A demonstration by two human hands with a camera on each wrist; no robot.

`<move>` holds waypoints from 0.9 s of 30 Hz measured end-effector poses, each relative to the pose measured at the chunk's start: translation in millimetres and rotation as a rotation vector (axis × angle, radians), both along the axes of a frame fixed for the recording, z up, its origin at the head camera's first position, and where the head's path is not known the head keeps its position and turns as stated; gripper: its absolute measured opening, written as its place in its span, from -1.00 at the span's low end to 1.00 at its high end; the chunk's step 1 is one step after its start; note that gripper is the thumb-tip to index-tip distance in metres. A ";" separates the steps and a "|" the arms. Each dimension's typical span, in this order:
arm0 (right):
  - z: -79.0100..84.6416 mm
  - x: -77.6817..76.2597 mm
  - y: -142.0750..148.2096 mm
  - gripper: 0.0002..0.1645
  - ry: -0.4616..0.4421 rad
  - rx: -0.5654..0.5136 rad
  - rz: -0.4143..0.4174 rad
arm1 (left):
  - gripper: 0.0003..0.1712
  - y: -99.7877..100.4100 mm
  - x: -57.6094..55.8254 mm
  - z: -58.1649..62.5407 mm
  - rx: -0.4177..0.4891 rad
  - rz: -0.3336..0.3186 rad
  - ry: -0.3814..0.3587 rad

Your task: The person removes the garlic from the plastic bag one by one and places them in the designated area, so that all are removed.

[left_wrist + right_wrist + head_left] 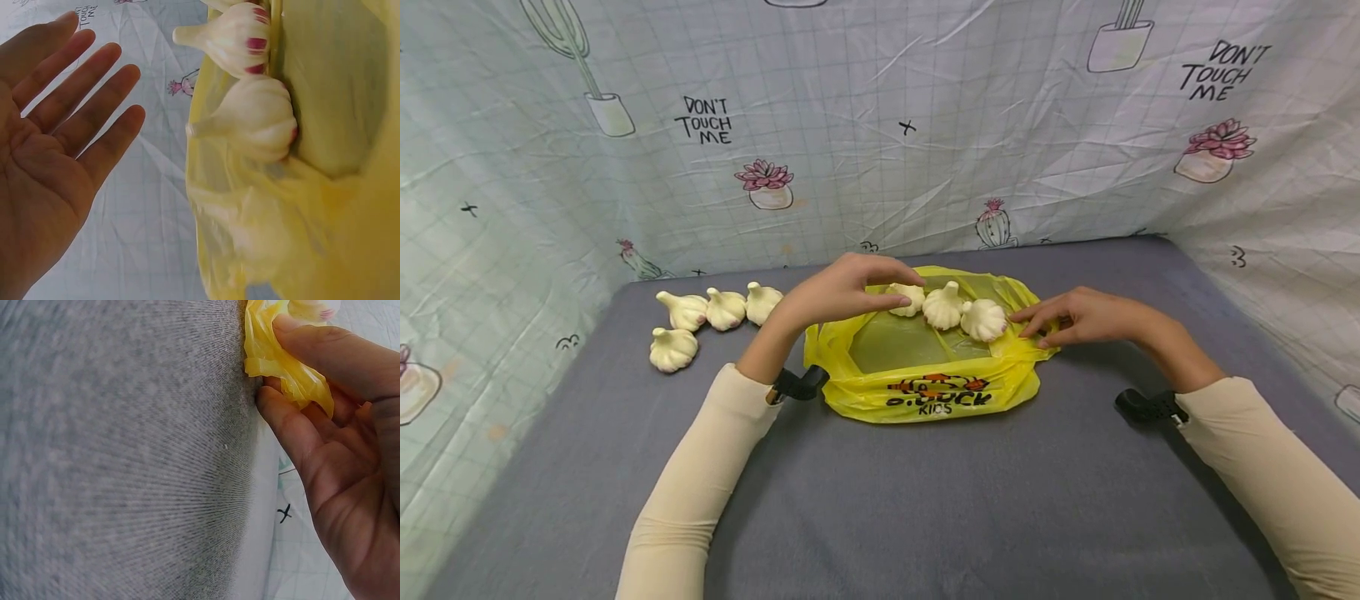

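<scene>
Left hand (846, 287), released: we see its fingers extended and slightly spread in the left wrist view, apart from the garlic; in the head view it hovers over the left end of the yellow bag (850, 398). Right hand (1093, 318), grasping: we find the bag's gathered right edge pinched between thumb and fingers. Between the two hands, three garlic bulbs (943, 307) lie in a row within the bag's mouth, toward its far side, the leftmost partly hidden by the left hand. The bag's near wall bears dark lettering, "KIDS" legible to us. Well to the left, four more bulbs (687, 312) lie on the grey cloth (925, 500), three in a row and one nearer. We note a black band (802, 383) at the left wrist, cream sleeves (688, 492) and, behind, a printed curtain (850, 100).
</scene>
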State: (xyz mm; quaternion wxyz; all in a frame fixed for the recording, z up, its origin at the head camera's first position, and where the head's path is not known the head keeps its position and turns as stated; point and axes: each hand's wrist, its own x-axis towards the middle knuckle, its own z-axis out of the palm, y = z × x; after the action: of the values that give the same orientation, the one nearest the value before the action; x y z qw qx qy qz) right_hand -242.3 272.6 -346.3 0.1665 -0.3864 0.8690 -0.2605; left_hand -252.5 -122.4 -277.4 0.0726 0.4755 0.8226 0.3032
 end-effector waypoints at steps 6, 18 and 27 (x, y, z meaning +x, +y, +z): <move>-0.7 -0.7 -0.4 -0.69 -0.013 -0.008 0.002 | -0.60 14.1 -11.7 -2.3 -0.039 -0.007 -0.063; -0.7 -0.3 2.1 -0.70 0.028 0.003 0.005 | -0.55 36.8 -31.2 -10.0 -0.014 -0.024 -0.196; -1.8 -1.5 1.6 -0.71 0.023 -0.014 0.016 | -0.55 48.7 -42.7 -18.8 0.008 -0.032 -0.288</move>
State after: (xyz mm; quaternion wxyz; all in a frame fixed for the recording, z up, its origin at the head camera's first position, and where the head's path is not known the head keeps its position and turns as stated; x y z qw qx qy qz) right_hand -243.8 274.2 -348.1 0.1559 -0.3976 0.8658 -0.2608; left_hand -295.2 -73.7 -296.1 0.1928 0.4406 0.7948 0.3701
